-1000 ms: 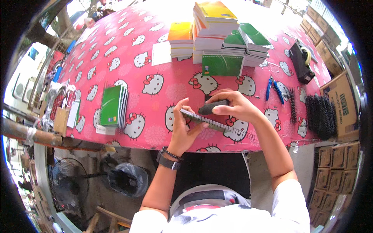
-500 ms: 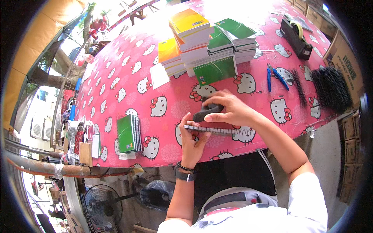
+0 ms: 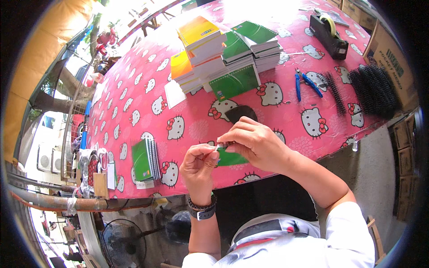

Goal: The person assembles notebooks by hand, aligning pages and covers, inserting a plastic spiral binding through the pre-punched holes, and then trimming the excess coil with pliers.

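the table (image 3: 134, 102) wears a pink cartoon-cat cloth, notebook stacks (image 3: 223, 49) at its far side. both forearms rise from below, bent inward. right hand (image 3: 257, 145) and left hand (image 3: 199, 165) pinch a green notebook (image 3: 230, 158) at the near edge.

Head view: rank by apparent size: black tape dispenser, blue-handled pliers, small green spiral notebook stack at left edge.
1. Small green spiral notebook stack and black tape dispenser: look alike, unsure.
2. Blue-handled pliers: smallest.

Head camera looks steeply down, near table (image 3: 134, 102).
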Action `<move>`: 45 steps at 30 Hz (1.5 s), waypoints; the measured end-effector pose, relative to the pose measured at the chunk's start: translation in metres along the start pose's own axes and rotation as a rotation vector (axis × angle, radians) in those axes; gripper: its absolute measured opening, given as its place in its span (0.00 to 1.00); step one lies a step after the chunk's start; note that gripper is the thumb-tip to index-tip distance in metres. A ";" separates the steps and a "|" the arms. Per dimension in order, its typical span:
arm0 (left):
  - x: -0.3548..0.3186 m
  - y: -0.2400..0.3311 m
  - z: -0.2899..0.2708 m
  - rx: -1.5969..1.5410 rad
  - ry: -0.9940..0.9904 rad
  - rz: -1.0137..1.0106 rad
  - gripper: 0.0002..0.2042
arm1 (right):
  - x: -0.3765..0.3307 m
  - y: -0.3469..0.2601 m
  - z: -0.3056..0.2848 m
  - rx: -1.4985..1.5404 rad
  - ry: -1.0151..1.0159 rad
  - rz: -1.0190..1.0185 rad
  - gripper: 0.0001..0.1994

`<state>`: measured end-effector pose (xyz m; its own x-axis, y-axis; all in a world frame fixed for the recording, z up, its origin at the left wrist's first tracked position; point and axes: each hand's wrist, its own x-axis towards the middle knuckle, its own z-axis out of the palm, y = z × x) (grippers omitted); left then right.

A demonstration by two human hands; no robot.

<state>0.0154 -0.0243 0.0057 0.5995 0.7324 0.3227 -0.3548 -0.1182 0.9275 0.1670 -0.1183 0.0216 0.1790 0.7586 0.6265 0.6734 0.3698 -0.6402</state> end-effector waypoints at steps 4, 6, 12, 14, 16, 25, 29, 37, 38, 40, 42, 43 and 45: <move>-0.005 0.002 -0.001 0.048 0.064 -0.012 0.07 | -0.002 -0.008 0.007 0.072 0.065 -0.007 0.11; -0.008 0.004 0.003 0.073 0.104 -0.020 0.06 | -0.003 -0.009 0.009 0.119 0.092 0.024 0.10; -0.012 0.002 0.003 0.106 0.113 0.053 0.08 | -0.005 -0.009 0.015 0.169 0.114 0.050 0.10; -0.012 0.000 0.004 0.078 0.109 0.067 0.08 | -0.004 -0.010 0.016 0.126 0.129 0.004 0.10; -0.013 0.000 0.004 0.071 0.101 0.082 0.08 | -0.002 -0.012 0.017 0.104 0.141 -0.023 0.12; -0.018 0.006 -0.002 0.121 0.116 0.137 0.08 | 0.005 -0.014 0.030 0.154 0.096 0.003 0.13; -0.015 0.007 0.007 0.102 0.056 0.214 0.10 | 0.007 -0.020 0.020 0.136 0.121 0.011 0.13; -0.019 0.008 -0.010 0.179 0.089 0.237 0.09 | 0.011 -0.024 0.031 0.132 0.027 0.055 0.10; -0.016 0.007 -0.011 0.202 0.104 0.223 0.09 | 0.011 -0.024 0.033 0.129 0.043 0.047 0.09; -0.015 0.006 -0.014 0.279 0.179 0.216 0.10 | 0.014 -0.023 0.041 0.123 0.077 0.031 0.07; -0.016 0.003 -0.019 0.386 0.300 0.229 0.12 | 0.020 -0.028 0.052 0.152 0.104 0.048 0.06; -0.014 0.000 -0.021 0.451 0.365 0.318 0.20 | 0.023 -0.029 0.060 0.168 0.124 0.052 0.05; -0.020 -0.001 -0.017 0.236 0.403 0.152 0.20 | 0.029 -0.024 0.072 0.194 0.156 0.055 0.04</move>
<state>-0.0086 -0.0279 -0.0046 0.2118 0.8909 0.4018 -0.2163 -0.3582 0.9082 0.1040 -0.0667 0.0228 0.3301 0.6944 0.6394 0.5117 0.4376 -0.7393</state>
